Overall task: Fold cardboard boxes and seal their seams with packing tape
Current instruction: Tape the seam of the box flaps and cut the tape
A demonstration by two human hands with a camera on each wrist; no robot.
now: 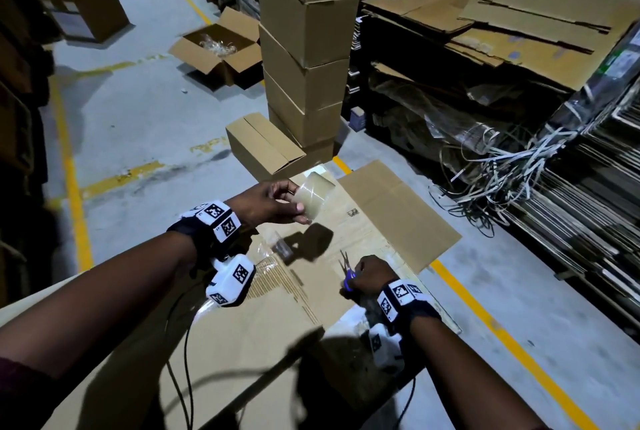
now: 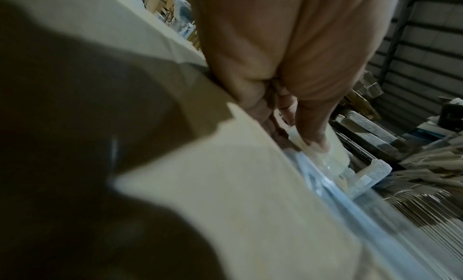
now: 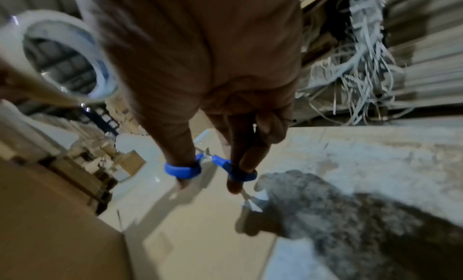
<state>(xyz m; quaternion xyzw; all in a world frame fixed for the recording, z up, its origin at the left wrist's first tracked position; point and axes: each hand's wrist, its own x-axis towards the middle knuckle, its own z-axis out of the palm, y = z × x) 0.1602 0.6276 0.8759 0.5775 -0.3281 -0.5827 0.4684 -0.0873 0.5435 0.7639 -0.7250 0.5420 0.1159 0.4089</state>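
On the warehouse floor, largest first:
Floor: grey concrete floor (image 1: pixel 145 124) with yellow painted lines.
Flat stock: pile of flattened brown cardboard sheets (image 1: pixel 502 24) on the right, with a tangle of white plastic strapping (image 1: pixel 512 166) hanging below it.
Stack: tall column of closed brown cardboard boxes (image 1: pixel 308 48) straight ahead; one closed box (image 1: pixel 263 145) lies on its side at the foot, touching it.
Open box: brown cardboard box with flaps up (image 1: pixel 221 48) further back left, clear plastic inside.
Work piece: large flat brown cardboard box (image 1: pixel 270 325) lies under both arms; printed text on its top face, and a strip of clear tape runs across it between the hands.
Left hand (image 1: pixel 273 202): raised above the work piece, fingers and thumb curled round a roll of clear packing tape (image 1: pixel 313 195). Left wrist view shows the thumb (image 2: pixel 313 130) pressed on the roll's outer face (image 2: pixel 333 155).
Right hand (image 1: pixel 369 273): low over the work piece, near its right edge, thumb and a finger through the blue loops of small blue-handled metal scissors (image 1: pixel 347 272). Right wrist view: blue loops (image 3: pixel 184 170) spread apart; blades mostly hidden behind the hand. Head view: blades point away from the person, towards the tape strip.
Hands: well apart, tape roll higher than scissors.
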